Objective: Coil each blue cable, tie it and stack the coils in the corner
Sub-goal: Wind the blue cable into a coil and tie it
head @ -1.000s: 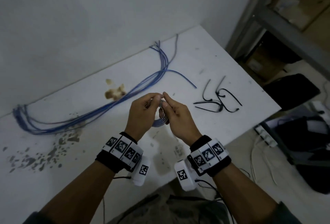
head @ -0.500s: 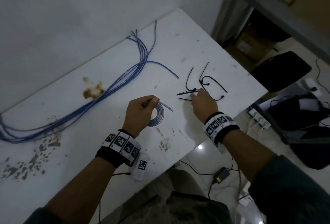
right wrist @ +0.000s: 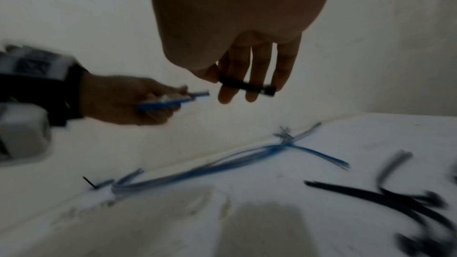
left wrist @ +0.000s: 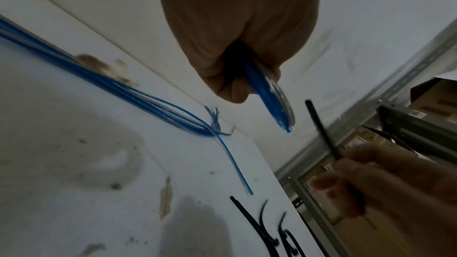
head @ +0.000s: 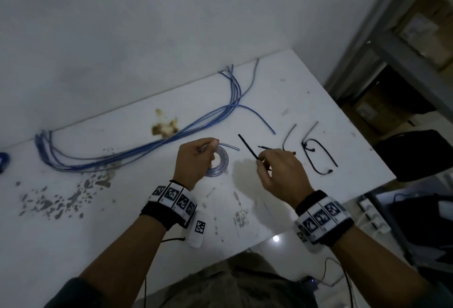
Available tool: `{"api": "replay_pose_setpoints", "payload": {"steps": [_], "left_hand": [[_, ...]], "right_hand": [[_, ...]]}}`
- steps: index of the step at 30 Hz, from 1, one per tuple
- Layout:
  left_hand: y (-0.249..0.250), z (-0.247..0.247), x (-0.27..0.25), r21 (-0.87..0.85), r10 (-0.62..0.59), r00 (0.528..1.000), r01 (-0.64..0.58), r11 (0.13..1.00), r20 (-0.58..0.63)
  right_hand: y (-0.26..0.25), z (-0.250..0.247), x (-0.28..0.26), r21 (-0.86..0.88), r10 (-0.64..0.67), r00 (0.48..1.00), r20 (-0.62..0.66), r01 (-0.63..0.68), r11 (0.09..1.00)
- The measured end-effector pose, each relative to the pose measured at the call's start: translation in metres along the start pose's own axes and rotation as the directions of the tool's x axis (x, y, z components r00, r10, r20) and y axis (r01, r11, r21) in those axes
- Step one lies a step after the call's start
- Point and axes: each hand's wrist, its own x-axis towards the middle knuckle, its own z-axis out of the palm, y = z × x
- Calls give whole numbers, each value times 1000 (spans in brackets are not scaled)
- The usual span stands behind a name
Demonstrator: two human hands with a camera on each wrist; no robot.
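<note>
Over the white surface (head: 282, 91), up off it and a bit in front of the wall, both hands are busy; the left hand (head: 193, 160) has its fingers curled round a finished blue coil (head: 220, 160), pinching it at the top so the loops don't spring open, with one short tail poking out to the right; the right hand (head: 279, 172) pinches a black zip tie (head: 247, 147) between thumb and fingers, the other fingers hanging fairly loose, and the tie's free end points up toward the coil, near it but not touching.

So I'd say we're at the tying step for this one cable; coiling looks done, tie picked up, nothing threaded yet. Next move probably calls for poking the tie through the middle of the coil, wrapping it round the loops and feeding the tip into its head, all while the left keeps its pinch; let go early and I'd bet the coil unwinds.

Plenty left after that; a bundle of loose blue cables (head: 137, 150) lies along the wall edge, and spare zip ties (head: 318, 155) sit just right of the hands. Can't see any stacked coils in a corner from these views.
</note>
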Motion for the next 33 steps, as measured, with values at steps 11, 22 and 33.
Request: {"api": "replay_pose_setpoints", "payload": {"steps": [11, 22, 33], "left_hand": [[15, -61, 0, 36, 100, 970, -94, 995, -222], [-3, -101, -7, 305, 337, 872, -233, 924, -354], [-1, -106, 5, 367, 378, 798, -214, 906, -469]], "right_hand": [[-115, -20, 57, -228, -277, 891, 361, 372, 900], [-185, 23, 81, -311, -209, 899, 386, 340, 887], [-182, 9, 101, -329, -106, 939, 327, 218, 919]]}}
